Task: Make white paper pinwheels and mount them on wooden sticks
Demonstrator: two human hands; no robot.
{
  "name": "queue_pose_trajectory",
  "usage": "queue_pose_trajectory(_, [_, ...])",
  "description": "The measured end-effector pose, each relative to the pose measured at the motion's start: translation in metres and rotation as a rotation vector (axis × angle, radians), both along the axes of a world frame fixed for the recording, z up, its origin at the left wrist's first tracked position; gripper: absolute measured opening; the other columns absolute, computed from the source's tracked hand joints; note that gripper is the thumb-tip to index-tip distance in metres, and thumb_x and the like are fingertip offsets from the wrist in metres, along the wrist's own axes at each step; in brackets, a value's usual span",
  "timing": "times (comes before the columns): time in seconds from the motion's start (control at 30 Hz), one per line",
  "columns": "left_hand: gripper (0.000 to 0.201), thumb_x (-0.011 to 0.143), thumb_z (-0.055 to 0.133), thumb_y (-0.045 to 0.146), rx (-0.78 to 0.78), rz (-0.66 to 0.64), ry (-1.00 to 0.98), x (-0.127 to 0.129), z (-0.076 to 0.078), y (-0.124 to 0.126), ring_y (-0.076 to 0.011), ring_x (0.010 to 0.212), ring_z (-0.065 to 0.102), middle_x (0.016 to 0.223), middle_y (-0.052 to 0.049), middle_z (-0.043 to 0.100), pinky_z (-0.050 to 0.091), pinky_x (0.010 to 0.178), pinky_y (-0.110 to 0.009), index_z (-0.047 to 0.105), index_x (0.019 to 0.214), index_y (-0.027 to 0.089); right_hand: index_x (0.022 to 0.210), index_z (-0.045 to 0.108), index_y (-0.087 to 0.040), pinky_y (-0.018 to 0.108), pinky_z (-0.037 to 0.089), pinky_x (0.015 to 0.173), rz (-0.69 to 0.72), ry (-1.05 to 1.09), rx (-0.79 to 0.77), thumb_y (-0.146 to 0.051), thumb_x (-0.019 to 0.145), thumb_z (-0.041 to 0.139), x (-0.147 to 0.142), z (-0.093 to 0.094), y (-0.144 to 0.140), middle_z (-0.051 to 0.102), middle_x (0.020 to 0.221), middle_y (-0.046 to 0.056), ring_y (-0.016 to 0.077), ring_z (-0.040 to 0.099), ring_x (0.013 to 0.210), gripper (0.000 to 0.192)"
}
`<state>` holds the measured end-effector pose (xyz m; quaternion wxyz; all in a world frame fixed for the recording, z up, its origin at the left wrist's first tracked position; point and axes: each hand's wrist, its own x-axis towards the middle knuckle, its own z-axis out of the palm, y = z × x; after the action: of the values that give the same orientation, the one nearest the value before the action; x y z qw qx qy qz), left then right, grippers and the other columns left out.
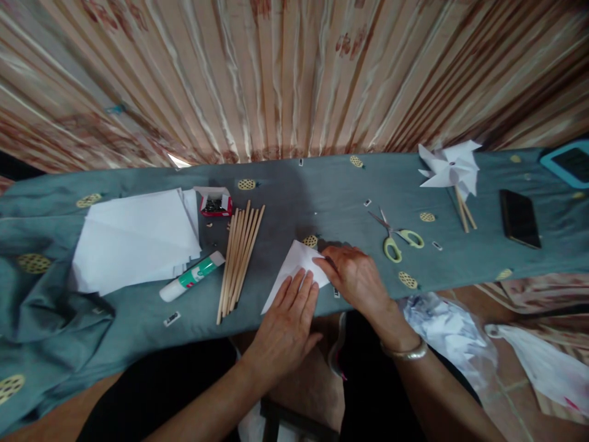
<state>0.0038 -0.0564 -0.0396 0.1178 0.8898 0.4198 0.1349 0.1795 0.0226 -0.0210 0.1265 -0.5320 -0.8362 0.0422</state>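
Cloth-covered table (331, 190) by a curtain (285, 80), with paper (297, 255) in hand

Lying near the table's front edge, between a row of wooden sticks (238, 258) on the left and scissors (391, 229) on the right. Folded, and roughly three-cornered in what shows. Pointing one corner away from the body and another down to the left; slanted along its long axis from lower left to upper right.

Pressed down by the left hand (285, 322), with fingers straight and close together, thumb apart. Met at its right edge by the right hand (356, 273), with thumb laid against the paper and other fingers bent; hard to tell, with tips hidden, whether pinching or merely pressing.

Probably at the creasing step; calling next for steady weight from the left and a firm rub along the fold from the right.

Farther left, a glue stick (196, 276), a small red box (216, 213) and white sheets (138, 239). Past the scissors, a paper pinwheel (455, 172) and a phone (519, 218).
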Motion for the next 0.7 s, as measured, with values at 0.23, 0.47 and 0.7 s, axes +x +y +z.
queue_pose_trajectory(0.23, [0.074,0.085,0.065,0.036,0.005,0.006,0.01,0.0,-0.001,0.001,-0.0374,0.145,0.024,0.152,-0.026,0.036,0.036,0.114,-0.054,0.033,0.144,0.004,0.125,0.057,-0.01,0.044,0.044,0.089,-0.074,0.064,0.138,-0.042,0.097,0.046,0.001,-0.004,-0.012,0.068,0.116,0.019,0.0316,0.061,0.105,0.043])
queue_pose_trajectory(0.47, [0.074,0.084,0.066,0.037,0.055,0.02,0.036,0.002,-0.004,0.0,-0.0375,0.144,0.029,0.15,-0.025,0.04,0.037,0.113,-0.054,0.034,0.143,0.004,0.147,0.031,-0.015,0.054,0.035,0.107,-0.122,0.163,0.106,-0.039,0.097,0.047,0.002,-0.017,-0.042,0.044,0.147,0.023,0.0335,0.042,0.136,0.058])
queue_pose_trajectory(0.7, [0.069,0.084,0.066,0.034,0.081,0.006,0.074,0.001,-0.002,0.002,-0.0385,0.142,0.034,0.149,-0.026,0.041,0.037,0.113,-0.053,0.039,0.14,0.004,0.146,0.035,-0.014,0.059,0.037,0.105,-0.325,0.19,0.159,-0.035,0.096,0.047,0.05,-0.027,-0.035,0.044,0.146,0.023,0.0356,0.04,0.137,0.056])
